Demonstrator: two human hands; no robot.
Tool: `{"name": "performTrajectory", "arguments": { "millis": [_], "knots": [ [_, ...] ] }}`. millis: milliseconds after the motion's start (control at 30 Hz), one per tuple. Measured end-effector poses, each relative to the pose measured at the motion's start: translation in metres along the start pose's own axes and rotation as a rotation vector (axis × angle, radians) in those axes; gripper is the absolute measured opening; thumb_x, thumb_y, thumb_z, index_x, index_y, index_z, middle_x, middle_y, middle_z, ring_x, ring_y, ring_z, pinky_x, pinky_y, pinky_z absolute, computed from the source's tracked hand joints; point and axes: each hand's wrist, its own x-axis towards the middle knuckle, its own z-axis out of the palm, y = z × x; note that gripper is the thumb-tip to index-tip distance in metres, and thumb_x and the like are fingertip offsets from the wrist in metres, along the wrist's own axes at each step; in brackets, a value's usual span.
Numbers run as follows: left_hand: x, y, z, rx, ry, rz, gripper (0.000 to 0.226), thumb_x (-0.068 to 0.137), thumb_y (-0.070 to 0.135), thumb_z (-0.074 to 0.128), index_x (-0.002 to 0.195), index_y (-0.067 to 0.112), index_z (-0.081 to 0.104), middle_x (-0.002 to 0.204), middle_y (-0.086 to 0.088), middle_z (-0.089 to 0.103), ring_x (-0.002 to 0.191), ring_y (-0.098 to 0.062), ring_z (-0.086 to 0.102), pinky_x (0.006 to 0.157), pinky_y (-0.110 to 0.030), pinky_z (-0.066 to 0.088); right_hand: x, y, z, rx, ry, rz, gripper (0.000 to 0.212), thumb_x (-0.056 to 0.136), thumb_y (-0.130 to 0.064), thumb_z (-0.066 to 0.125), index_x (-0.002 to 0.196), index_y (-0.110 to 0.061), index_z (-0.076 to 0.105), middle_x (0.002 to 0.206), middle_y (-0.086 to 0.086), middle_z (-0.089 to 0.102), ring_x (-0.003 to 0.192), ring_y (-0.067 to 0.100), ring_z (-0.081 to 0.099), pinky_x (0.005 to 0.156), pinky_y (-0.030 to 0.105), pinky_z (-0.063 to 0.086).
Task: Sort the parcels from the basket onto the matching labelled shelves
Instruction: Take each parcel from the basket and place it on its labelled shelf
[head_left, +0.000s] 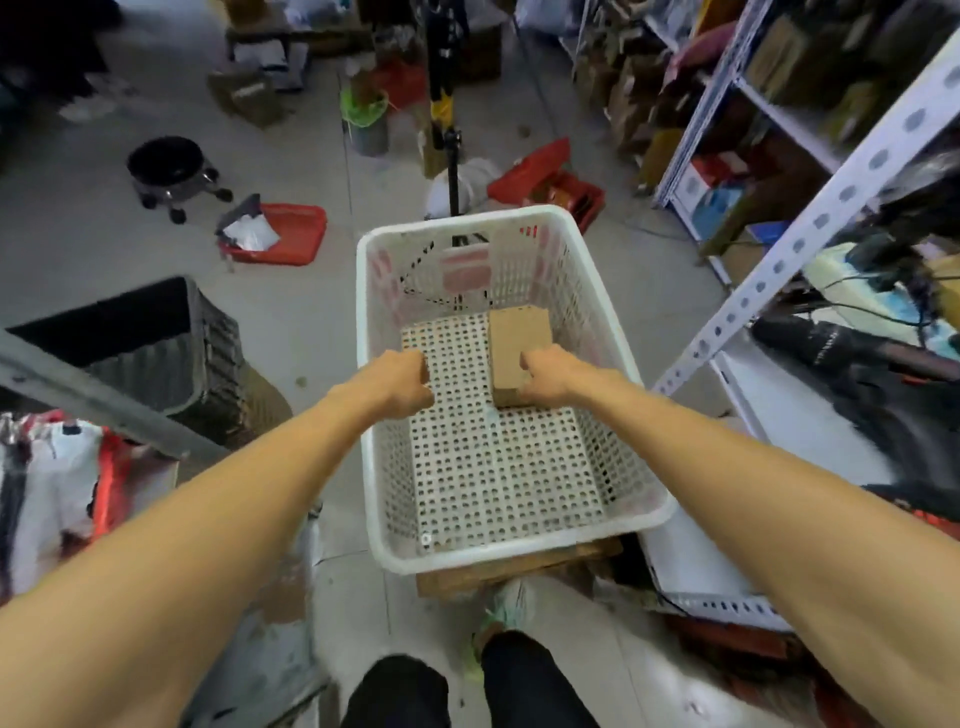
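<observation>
a white basket (519, 558) sits on a wooden block (519, 571) on the floor, beside a shelf (810, 228) at the right. one brown box (514, 332) lies on the basket's perforated bottom, toward the far right, its long side running away from the person. both bare arms reach down into the basket. the right grip (550, 376) is curled over the box's near end, grasping it. the left grip (397, 387) hangs left of the box, apart from it, clenched in a fist with nothing seen in it. on the floor beyond lie a red tray (291, 239) and a black stool (169, 166); a black crate (156, 332) stands at the left.
</observation>
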Motion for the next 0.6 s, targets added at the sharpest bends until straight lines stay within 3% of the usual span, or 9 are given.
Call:
{"name": "performTrajectory", "arguments": {
  "millis": [100,167,267,400,500,600],
  "knots": [
    [0.038,0.003,0.02,-0.028,-0.069,-0.004,0.015,0.085,0.017,0.059,0.087,0.018,0.044,0.085,-0.005,0.048,0.074,-0.021,0.045,0.068,-0.031,0.038,0.043,0.017,0.016,0.008,-0.001,0.036,0.034,0.091,-0.024,0.054,0.12,-0.004,0.053,0.124,0.017,0.057,0.108,0.033,0.055,0.087,0.037,0.049],
    [0.062,0.006,0.037,-0.044,-0.146,-0.014,0.009,0.088,0.018,0.058,0.095,0.016,0.054,0.093,-0.007,0.054,0.081,-0.022,0.051,0.073,-0.032,0.046,0.067,0.028,0.03,-0.011,-0.022,0.078,0.041,0.09,-0.024,0.056,0.124,-0.003,0.049,0.128,0.018,0.051,0.111,0.034,0.052,0.088,0.037,0.047],
    [0.101,0.01,0.054,-0.073,-0.173,-0.032,0.026,0.089,0.019,0.057,0.113,0.009,0.058,0.108,-0.008,0.06,0.092,-0.022,0.056,0.081,-0.035,0.051,0.103,0.041,0.048,-0.02,-0.062,0.141,0.052,0.091,-0.028,0.056,0.134,-0.003,0.041,0.141,0.024,0.039,0.121,0.037,0.047,0.095,0.039,0.044],
    [0.16,0.007,0.074,-0.019,-0.217,-0.016,0.03,0.09,0.021,0.055,0.118,0.011,0.056,0.112,-0.008,0.061,0.096,-0.023,0.057,0.085,-0.038,0.051,0.144,0.058,0.068,0.056,-0.031,0.232,0.067,0.091,-0.032,0.057,0.145,-0.005,0.028,0.145,0.022,0.034,0.129,0.037,0.038,0.103,0.04,0.037],
    [0.203,0.0,0.088,-0.014,-0.246,-0.012,0.03,0.09,0.022,0.054,0.118,0.012,0.054,0.106,-0.004,0.057,0.091,-0.021,0.056,0.085,-0.038,0.052,0.177,0.066,0.083,0.117,-0.009,0.31,0.071,0.089,-0.033,0.061,0.144,-0.006,0.026,0.142,0.021,0.032,0.129,0.037,0.035,0.104,0.043,0.037],
    [0.243,-0.012,0.102,-0.012,-0.264,-0.001,0.033,0.09,0.023,0.054,0.121,0.012,0.052,0.116,-0.008,0.059,0.099,-0.024,0.058,0.085,-0.038,0.051,0.217,0.071,0.099,0.113,0.005,0.378,0.078,0.086,-0.038,0.064,0.144,-0.008,0.022,0.138,0.021,0.03,0.128,0.039,0.032,0.103,0.046,0.036]
  ]
}}
